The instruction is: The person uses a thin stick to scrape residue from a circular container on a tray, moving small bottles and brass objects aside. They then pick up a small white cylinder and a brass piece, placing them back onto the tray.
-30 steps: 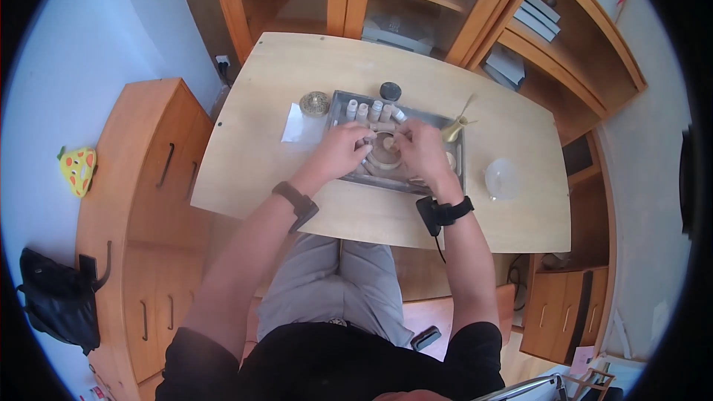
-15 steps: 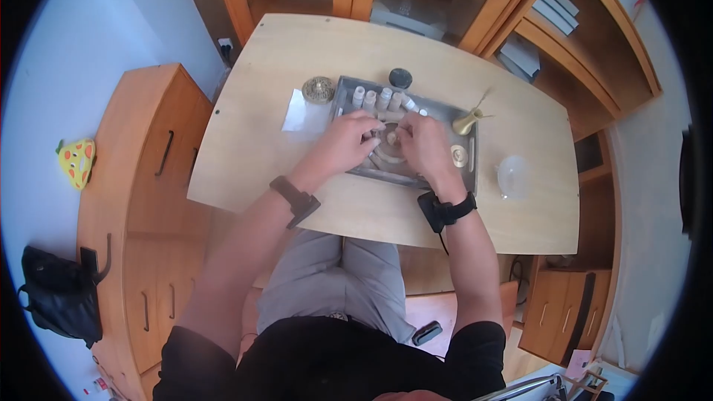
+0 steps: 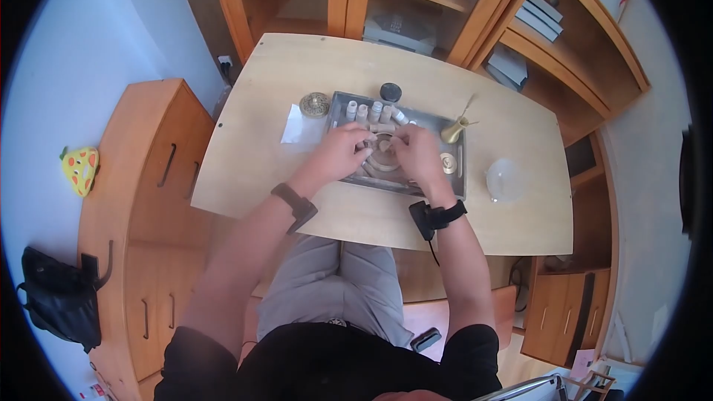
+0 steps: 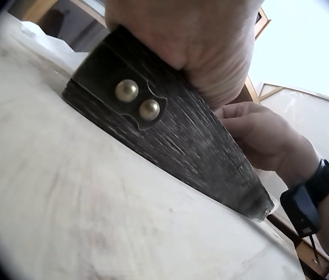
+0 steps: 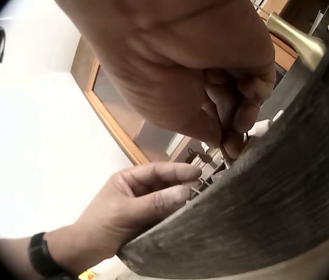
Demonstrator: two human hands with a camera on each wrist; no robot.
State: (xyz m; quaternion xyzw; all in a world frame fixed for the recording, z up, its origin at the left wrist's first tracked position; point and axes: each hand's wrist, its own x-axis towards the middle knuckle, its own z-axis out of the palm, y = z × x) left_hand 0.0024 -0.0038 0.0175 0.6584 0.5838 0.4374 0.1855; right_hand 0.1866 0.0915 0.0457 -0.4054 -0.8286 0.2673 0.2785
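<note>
Over the dark rectangular tray (image 3: pixel 462 178), both hands face each other. The left hand (image 3: pixel 340 152) has its thumb and fingertips bent around a small object at the left side of a round ring-shaped piece (image 3: pixel 385 166); thin bits show by those fingertips in the right wrist view. Above the ring's right side, the right hand (image 3: pixel 420 156) has curled fingers, and in the right wrist view its thumb and finger (image 5: pixel 231 143) pinch something thin and small, mostly hidden. Small capped bottles (image 3: pixel 351 110) stand along the tray's back. A round gold piece (image 3: pixel 448 162) lies right of the right hand.
A brass vase (image 3: pixel 454 131) with thin tools stands at the tray's right back. Further right is a clear bowl (image 3: pixel 500 180). White paper (image 3: pixel 299 128) and a patterned round metal piece (image 3: pixel 315 104) lie left; a dark round item (image 3: pixel 391 92) sits behind the tray.
The head view tilted and came back. The right hand and forearm have shifted slightly left, uncovering more of the gold piece. The left hand stays by the ring.
</note>
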